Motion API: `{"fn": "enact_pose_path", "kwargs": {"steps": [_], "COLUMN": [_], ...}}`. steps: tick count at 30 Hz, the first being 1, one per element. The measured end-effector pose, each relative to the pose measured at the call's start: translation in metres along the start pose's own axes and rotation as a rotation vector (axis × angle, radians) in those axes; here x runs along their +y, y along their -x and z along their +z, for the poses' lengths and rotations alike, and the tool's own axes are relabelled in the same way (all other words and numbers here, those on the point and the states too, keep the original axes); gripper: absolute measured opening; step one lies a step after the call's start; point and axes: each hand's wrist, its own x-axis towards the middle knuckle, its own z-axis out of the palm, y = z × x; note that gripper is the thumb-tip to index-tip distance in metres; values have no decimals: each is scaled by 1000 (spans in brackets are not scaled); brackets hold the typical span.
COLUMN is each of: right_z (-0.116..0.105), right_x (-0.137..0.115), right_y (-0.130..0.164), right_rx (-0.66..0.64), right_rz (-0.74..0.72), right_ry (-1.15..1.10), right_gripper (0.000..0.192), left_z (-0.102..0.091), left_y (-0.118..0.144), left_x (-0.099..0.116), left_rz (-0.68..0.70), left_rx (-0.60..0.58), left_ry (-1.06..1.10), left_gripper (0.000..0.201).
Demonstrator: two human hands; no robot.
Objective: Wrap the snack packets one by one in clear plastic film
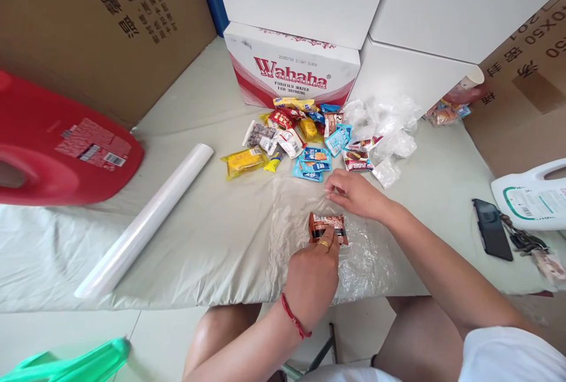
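Note:
My left hand presses on a small brown snack packet that lies on a sheet of clear cling film spread over the grey-green table cover. My right hand pinches the far edge of that film just beyond the packet. A pile of several colourful snack packets lies further back, with a yellow packet at its left. Small film-wrapped bundles sit to the right of the pile.
A roll of cling film lies diagonally at the left. A red jug lies at the far left. A Wahaha water carton and white boxes stand behind. A black phone, keys and a white jug are at the right.

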Motion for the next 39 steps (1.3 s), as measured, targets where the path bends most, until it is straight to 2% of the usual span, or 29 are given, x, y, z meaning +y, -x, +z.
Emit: {"fn": "enact_pose_path", "kwargs": {"steps": [2, 5, 8, 10, 11, 13, 15, 17, 19, 21, 23, 25, 28, 30, 34, 36, 39], "right_z": [5, 24, 46, 56, 59, 64, 68, 72, 76, 78, 76, 72, 65, 63, 67, 71, 74], "right_x": [-13, -25, -27, -27, -27, -27, -27, -25, -22, -21, -22, -26, -31, -32, -31, -31, -29], "right_y": [22, 54, 77, 84, 86, 89, 91, 94, 96, 96, 93, 87, 80, 76, 74, 74, 74], "right_rx": [18, 49, 138, 162, 160, 149, 131, 120, 141, 190, 229, 229, 169, 123, 96, 107, 150], "right_rz": [-68, -202, -217, -188, -185, -199, -218, -228, -234, -239, -249, -256, -245, -226, -192, -175, -128], "right_ry": [-12, 19, -45, -107, -120, -101, -66, -48, -43, -33, -19, -2, 29, 45, 81, 87, 68], "right_gripper": [11, 22, 36, 40, 40, 36, 37, 41, 44, 44, 42, 38, 32, 32, 35, 36, 38], "left_z": [-1, -4, -15, -29, -36, -50, -57, -57, -50, -41, -33, -27, -22, -20, -20, -23, -34], "left_y": [1, 2, 6, 11, 12, 12, 6, -4, -13, -19, -22, -25, -28, -29, -26, -22, -14], "left_x": [4, 5, -8, -25, -35, -58, -78, -93, -101, -100, -95, -88, -76, -70, -68, -76, -96], "left_rz": [-14, -41, 24, 61, 22, -154, -232, -213, -193, -150, -106, -137, -328, -411, -411, -404, -382], "left_rx": [-30, -68, -47, 63, 165, 368, 466, 416, 287, 185, 142, 175, 277, 289, 186, 133, 66], "left_ry": [-21, 6, 215, 434, 510, 545, 476, 444, 475, 516, 561, 616, 761, 868, 889, 852, 759], "left_gripper": [60, 55, 39, 35, 34, 33, 56, 89, 102, 94, 80, 69, 56, 63, 104, 93, 40]}}
